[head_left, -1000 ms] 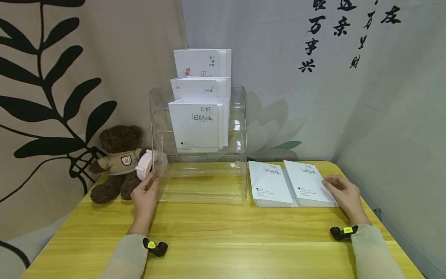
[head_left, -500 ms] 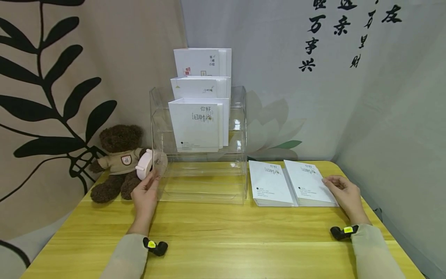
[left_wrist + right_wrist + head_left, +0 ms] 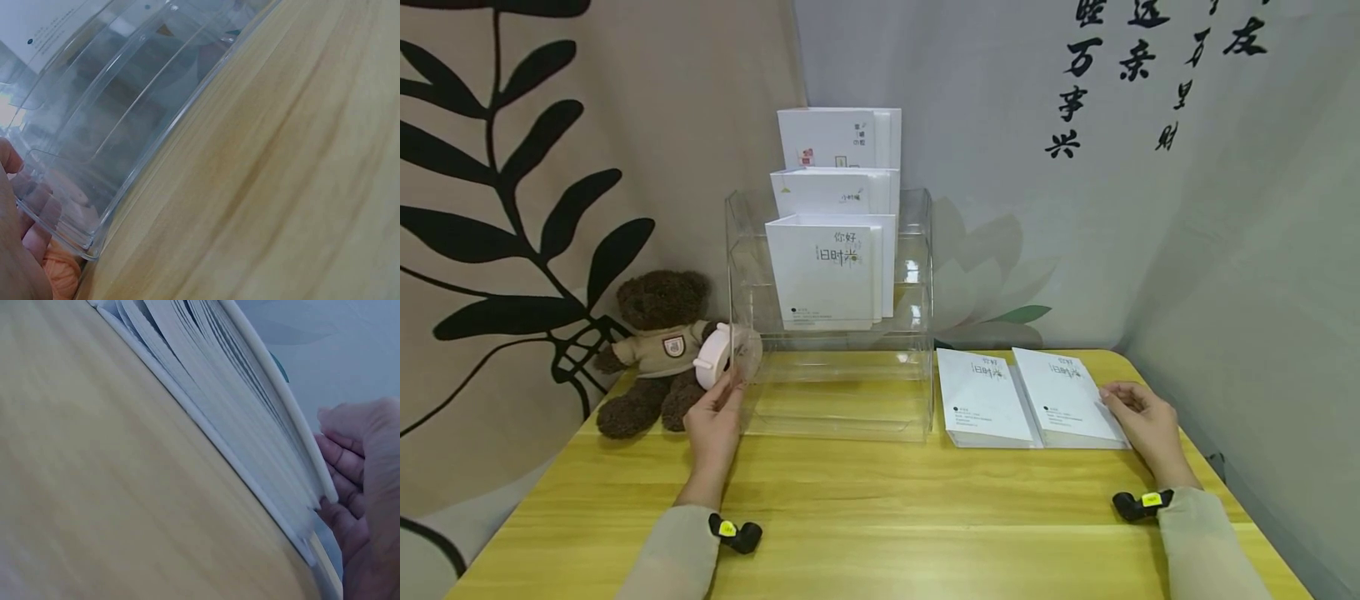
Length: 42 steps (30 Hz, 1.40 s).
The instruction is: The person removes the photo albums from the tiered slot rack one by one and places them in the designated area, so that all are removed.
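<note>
A clear acrylic display rack stands on the table, with several white books on its upper tiers. My left hand grips the rack's lower left side, its fingers showing through the plastic in the left wrist view. To the right, a white book lies beside a second white book, covers up and spines of the page blocks turned apart. My right hand holds the right edge of the right-hand one, thumb at the cover and fingers curled at its side, as the right wrist view shows.
A brown teddy bear in a beige shirt sits left of the rack. Between them is a pale pink round object. Something orange like yarn lies behind the left hand. A curtain closes the back.
Both hands keep their places on the rack and the book. The head view has shifted very slightly; nothing else visibly moves.
</note>
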### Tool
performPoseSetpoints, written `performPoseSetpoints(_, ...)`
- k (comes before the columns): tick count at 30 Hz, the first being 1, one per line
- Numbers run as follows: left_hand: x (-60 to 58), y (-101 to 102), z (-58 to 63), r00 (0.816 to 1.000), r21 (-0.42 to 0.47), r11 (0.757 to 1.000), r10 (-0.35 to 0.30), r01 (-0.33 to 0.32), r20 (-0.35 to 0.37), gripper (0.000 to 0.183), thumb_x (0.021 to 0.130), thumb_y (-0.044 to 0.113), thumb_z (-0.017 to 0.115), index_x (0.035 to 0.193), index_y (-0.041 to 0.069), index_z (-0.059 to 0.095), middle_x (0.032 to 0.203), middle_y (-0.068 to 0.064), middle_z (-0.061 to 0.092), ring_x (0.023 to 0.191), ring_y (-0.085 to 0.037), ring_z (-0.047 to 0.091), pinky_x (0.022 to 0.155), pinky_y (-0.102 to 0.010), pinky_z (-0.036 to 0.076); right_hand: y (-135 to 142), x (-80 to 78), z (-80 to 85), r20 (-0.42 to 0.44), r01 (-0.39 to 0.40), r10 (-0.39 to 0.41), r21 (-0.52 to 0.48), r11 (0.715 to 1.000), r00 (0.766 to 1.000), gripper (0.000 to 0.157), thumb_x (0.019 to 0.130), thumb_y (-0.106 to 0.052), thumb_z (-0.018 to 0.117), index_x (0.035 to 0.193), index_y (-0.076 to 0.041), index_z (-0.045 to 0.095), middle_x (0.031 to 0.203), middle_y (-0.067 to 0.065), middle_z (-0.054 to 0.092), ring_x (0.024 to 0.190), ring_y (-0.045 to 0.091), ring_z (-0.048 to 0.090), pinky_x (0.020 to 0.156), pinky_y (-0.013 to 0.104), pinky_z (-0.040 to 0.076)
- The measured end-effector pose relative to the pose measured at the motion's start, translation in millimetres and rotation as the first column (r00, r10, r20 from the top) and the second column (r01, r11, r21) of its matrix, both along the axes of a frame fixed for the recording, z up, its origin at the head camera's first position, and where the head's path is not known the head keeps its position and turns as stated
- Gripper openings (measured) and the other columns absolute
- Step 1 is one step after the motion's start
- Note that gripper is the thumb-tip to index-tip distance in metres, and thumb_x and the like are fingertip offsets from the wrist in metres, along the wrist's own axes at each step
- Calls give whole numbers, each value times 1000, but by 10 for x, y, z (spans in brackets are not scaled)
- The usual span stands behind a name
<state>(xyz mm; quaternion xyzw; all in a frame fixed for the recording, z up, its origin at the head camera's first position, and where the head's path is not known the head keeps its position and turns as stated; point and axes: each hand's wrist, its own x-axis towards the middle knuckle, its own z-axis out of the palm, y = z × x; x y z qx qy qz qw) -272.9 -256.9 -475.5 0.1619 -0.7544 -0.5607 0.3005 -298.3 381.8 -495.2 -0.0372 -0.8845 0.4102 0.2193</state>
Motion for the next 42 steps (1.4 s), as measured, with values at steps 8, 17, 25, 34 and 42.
performPoseSetpoints(8,-15,-19,-26,999,-10,1000,-6,6,-35,34,97,26,70,130,18,70,123,-3,70,110,-12,67,83,-11,52,12,-33,-35,-9,-1,1,-16,1000,1000,39,97,-41,66,113,-5,71,102,5,71,84,2,60,70,9,46)
performPoseSetpoints(17,3,-9,-19,999,1,1000,-5,4,54,41,97,34,68,135,18,66,129,-4,67,120,-20,62,97,-33,53,15,0,-12,-1,2,-2,-33,999,1000,40,96,-43,68,112,-6,72,98,-3,72,83,4,60,69,10,45)
performPoseSetpoints(25,-19,1,-28,999,-15,1000,-4,3,-51,34,97,24,70,130,17,70,124,-4,70,110,-8,66,84,-11,51,-10,23,29,24,53,-51,-79,995,998,47,87,-53,74,109,-11,71,94,-9,70,84,6,59,73,13,41)
performPoseSetpoints(34,-3,-1,17,1000,-2,1000,-9,9,-5,37,97,28,69,133,19,67,128,-1,68,117,-16,64,87,-14,52,-25,17,50,-29,25,-28,-82,996,999,41,91,-45,73,109,-9,72,91,-12,70,81,5,60,70,11,44)
performPoseSetpoints(42,-15,-11,-29,1000,9,1000,-6,7,-19,38,97,26,70,133,16,68,127,-4,68,115,-16,65,84,-10,51,-40,33,42,-46,15,-20,-106,994,999,37,97,-38,68,113,-5,71,94,-8,69,82,7,59,69,11,45)
